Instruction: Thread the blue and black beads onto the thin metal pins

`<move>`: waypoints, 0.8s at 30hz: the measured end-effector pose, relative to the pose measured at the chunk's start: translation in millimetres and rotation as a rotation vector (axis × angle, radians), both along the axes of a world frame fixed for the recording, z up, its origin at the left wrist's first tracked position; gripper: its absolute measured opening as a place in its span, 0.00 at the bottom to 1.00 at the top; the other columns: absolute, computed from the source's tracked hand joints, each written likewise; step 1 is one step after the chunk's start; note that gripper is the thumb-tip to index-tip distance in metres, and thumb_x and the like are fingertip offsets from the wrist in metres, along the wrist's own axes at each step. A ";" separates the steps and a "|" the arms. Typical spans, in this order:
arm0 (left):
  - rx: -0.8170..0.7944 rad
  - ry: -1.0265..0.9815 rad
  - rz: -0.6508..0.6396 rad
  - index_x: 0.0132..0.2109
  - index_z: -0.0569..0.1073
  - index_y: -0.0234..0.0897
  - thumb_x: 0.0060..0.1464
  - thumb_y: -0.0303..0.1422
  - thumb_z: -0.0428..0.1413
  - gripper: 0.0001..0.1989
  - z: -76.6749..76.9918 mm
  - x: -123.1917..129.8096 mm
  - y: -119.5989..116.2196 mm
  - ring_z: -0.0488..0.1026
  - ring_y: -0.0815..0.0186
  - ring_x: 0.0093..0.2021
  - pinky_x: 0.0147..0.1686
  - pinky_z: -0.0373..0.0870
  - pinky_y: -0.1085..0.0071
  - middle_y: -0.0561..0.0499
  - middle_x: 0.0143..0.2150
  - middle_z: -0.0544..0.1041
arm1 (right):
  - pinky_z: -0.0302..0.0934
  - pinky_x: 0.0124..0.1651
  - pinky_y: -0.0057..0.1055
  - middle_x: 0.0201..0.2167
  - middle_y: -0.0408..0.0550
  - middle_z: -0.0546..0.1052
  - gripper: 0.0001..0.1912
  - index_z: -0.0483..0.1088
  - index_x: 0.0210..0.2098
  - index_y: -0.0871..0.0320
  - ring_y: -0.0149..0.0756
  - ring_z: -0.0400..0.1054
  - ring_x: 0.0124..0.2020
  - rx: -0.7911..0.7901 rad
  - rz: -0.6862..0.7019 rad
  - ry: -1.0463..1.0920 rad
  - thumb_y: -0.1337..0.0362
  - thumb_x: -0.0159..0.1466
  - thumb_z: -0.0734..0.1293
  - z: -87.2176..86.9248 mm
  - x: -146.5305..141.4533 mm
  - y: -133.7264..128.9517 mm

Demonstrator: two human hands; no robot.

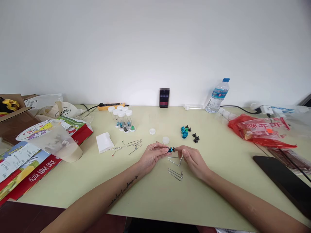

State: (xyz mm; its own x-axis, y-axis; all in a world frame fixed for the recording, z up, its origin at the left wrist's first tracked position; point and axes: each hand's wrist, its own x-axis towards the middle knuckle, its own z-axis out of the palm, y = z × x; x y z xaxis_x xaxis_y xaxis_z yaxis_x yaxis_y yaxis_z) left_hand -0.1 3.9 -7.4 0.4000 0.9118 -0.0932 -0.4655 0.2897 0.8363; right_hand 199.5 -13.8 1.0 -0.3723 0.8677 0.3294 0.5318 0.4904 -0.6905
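Observation:
My left hand (152,157) pinches a small blue and black knob-like part (171,149) between thumb and fingers. A thin wire loop (153,147) shows beside its fingers. My right hand (194,160) is closed, its index fingertip at the part's black end. From under its thumb runs a thin bent metal rod (181,160), seemingly in its grip. Several L-shaped metal rods (175,174) lie on the table just below. Past my hands are loose blue pieces (184,132), black flanged pieces (196,139) and a round white lid (166,140).
Clear tubes with white caps (123,119) stand behind my left hand, near thin wire pieces (132,145) and a white packet (104,142). A cup (70,149) stands at left. At right are a water bottle (217,96), a red bag (262,129) and a black phone-like slab (282,178).

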 end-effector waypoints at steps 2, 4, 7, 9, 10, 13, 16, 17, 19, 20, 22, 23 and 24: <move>0.008 -0.001 -0.001 0.35 0.74 0.29 0.43 0.28 0.63 0.10 -0.2 0.2 0.2 0.76 0.62 0.39 0.50 0.67 0.64 0.44 0.38 0.77 | 0.58 0.35 0.30 0.28 0.46 0.69 0.22 0.66 0.48 0.56 0.34 0.64 0.30 0.004 -0.001 0.017 0.55 0.69 0.47 0.3 -0.1 0.2; 0.015 -0.002 -0.008 0.35 0.74 0.29 0.43 0.28 0.63 0.10 -0.6 0.2 0.3 0.75 0.62 0.40 0.50 0.67 0.63 0.43 0.38 0.77 | 0.58 0.36 0.30 0.29 0.45 0.69 0.22 0.65 0.51 0.55 0.34 0.64 0.31 0.019 0.020 0.026 0.55 0.69 0.47 0.8 -0.4 0.2; 0.015 0.001 -0.009 0.35 0.74 0.29 0.43 0.29 0.63 0.11 -1.1 0.0 0.5 0.75 0.62 0.39 0.50 0.67 0.63 0.43 0.38 0.77 | 0.58 0.37 0.29 0.29 0.45 0.69 0.22 0.66 0.50 0.55 0.34 0.65 0.31 0.010 0.024 0.024 0.55 0.69 0.47 0.9 -0.7 0.0; 0.011 0.002 0.000 0.35 0.74 0.29 0.42 0.29 0.64 0.11 -1.1 -0.1 0.7 0.75 0.62 0.39 0.51 0.66 0.62 0.43 0.39 0.77 | 0.58 0.37 0.29 0.29 0.44 0.69 0.22 0.64 0.52 0.55 0.34 0.65 0.31 -0.009 0.005 0.021 0.55 0.69 0.47 0.6 -0.7 -0.3; 0.010 0.001 0.002 0.35 0.74 0.29 0.42 0.29 0.64 0.12 -1.0 -0.2 0.8 0.75 0.62 0.39 0.51 0.66 0.62 0.43 0.39 0.77 | 0.59 0.37 0.29 0.29 0.44 0.69 0.22 0.64 0.52 0.55 0.34 0.65 0.31 -0.010 0.003 0.019 0.55 0.69 0.47 0.4 -0.7 -0.5; 0.012 -0.002 -0.002 0.35 0.74 0.29 0.42 0.29 0.64 0.12 -0.6 -0.2 0.7 0.75 0.62 0.40 0.51 0.66 0.62 0.43 0.39 0.77 | 0.59 0.37 0.30 0.29 0.45 0.70 0.23 0.65 0.51 0.55 0.34 0.66 0.31 0.004 0.010 0.011 0.54 0.69 0.47 0.6 -0.7 -1.2; 0.008 -0.003 0.002 0.35 0.74 0.29 0.41 0.30 0.64 0.12 -0.6 0.2 0.5 0.76 0.62 0.39 0.51 0.66 0.62 0.44 0.38 0.77 | 0.59 0.35 0.30 0.29 0.46 0.70 0.23 0.64 0.52 0.56 0.35 0.65 0.31 -0.014 -0.012 0.009 0.54 0.69 0.46 2.1 -1.6 -1.7; 0.005 -0.003 0.003 0.35 0.74 0.29 0.41 0.30 0.64 0.12 -0.5 0.4 0.4 0.76 0.62 0.38 0.51 0.66 0.61 0.44 0.38 0.77 | 0.59 0.34 0.30 0.28 0.46 0.70 0.23 0.63 0.52 0.56 0.35 0.65 0.30 -0.018 -0.023 0.003 0.53 0.69 0.46 2.7 -2.3 -1.8; -0.002 -0.003 -0.005 0.35 0.74 0.29 0.40 0.30 0.65 0.13 0.0 0.8 0.0 0.76 0.63 0.38 0.51 0.66 0.61 0.44 0.37 0.78 | 0.59 0.32 0.29 0.27 0.45 0.70 0.22 0.63 0.50 0.55 0.34 0.64 0.27 -0.016 -0.046 -0.024 0.52 0.68 0.49 4.1 -4.5 -2.2; -0.003 -0.005 -0.012 0.34 0.74 0.29 0.40 0.30 0.65 0.13 0.3 1.1 -0.3 0.75 0.63 0.38 0.51 0.66 0.61 0.44 0.37 0.78 | 0.58 0.30 0.29 0.27 0.44 0.70 0.21 0.64 0.49 0.55 0.32 0.62 0.25 -0.014 -0.057 -0.043 0.52 0.68 0.50 4.8 -5.7 -2.5; 0.001 -0.010 -0.022 0.34 0.74 0.29 0.40 0.29 0.65 0.12 1.1 1.6 -0.9 0.75 0.63 0.39 0.50 0.66 0.62 0.44 0.37 0.78 | 0.56 0.26 0.27 0.26 0.43 0.70 0.18 0.65 0.46 0.55 0.30 0.58 0.21 -0.013 -0.065 -0.072 0.51 0.66 0.53 5.9 -8.2 -3.2; 0.005 -0.012 -0.024 0.34 0.74 0.29 0.40 0.29 0.65 0.12 1.3 1.8 -1.2 0.75 0.63 0.39 0.50 0.66 0.62 0.44 0.37 0.78 | 0.55 0.24 0.27 0.26 0.43 0.69 0.17 0.65 0.45 0.55 0.28 0.56 0.19 -0.012 -0.064 -0.079 0.51 0.66 0.54 6.4 -9.1 -3.6; 0.009 -0.010 -0.026 0.33 0.74 0.29 0.40 0.29 0.65 0.12 1.5 1.9 -1.4 0.75 0.63 0.39 0.50 0.66 0.61 0.44 0.36 0.78 | 0.54 0.23 0.26 0.26 0.42 0.69 0.16 0.65 0.43 0.55 0.28 0.55 0.18 -0.009 -0.060 -0.082 0.52 0.66 0.55 6.9 -9.8 -4.0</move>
State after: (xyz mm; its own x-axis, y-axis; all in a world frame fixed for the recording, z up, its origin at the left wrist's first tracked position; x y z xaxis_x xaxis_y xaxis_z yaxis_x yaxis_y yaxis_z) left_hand 1.8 2.5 -5.9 0.4245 0.9018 -0.0805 -0.4665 0.2941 0.8342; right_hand 189.7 -17.7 7.9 -0.3452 0.8920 0.2917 0.6148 0.4498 -0.6479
